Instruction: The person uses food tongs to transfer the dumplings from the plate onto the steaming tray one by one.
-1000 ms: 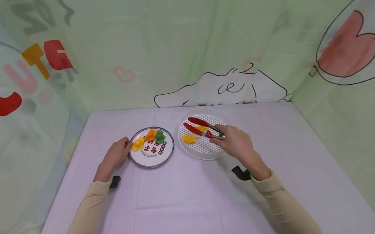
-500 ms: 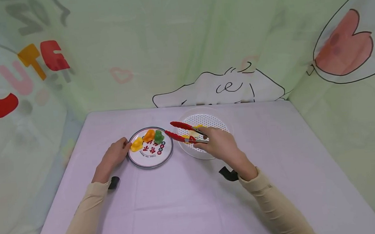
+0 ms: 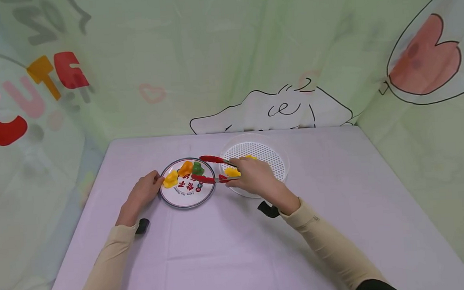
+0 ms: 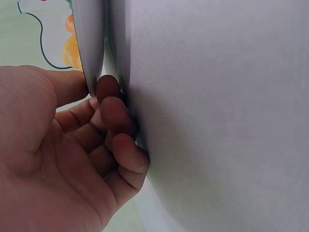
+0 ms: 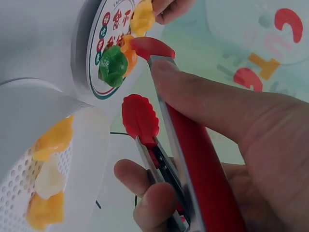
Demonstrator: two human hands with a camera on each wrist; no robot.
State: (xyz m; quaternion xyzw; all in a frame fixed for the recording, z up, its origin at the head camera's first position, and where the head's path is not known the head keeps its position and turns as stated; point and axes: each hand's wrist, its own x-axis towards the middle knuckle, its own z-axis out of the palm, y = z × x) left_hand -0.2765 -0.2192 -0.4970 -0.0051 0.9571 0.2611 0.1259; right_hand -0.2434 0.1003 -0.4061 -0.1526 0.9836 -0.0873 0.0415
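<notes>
Head view shows the right hand (image 3: 254,175) clamped round the red tongs (image 3: 212,159), tips apart above the plate (image 3: 184,201), whose rim the left hand (image 3: 144,189) pinches; dipping too low might knock the green piece (image 3: 197,168) off.

Pale lilac tablecloth (image 3: 222,252): bright, even, diffuse light in the head view; soft-edged shadows beside both beige fabric sleeves (image 3: 327,245).
Green-tinted printed fabric backdrop (image 3: 210,53): wide-angle stretching toward the head view's sides; slightly soft focus in the right wrist view.
Bare left hand (image 4: 63,154): dimmer wrist view, palm shaded, dark shadow between fingertips and cloth.
Round white plate (image 4: 91,34): underside greyed by shade in the left wrist view.
Red-and-steel tongs (image 5: 140,116): pale sheen along the metal edges.
</notes>
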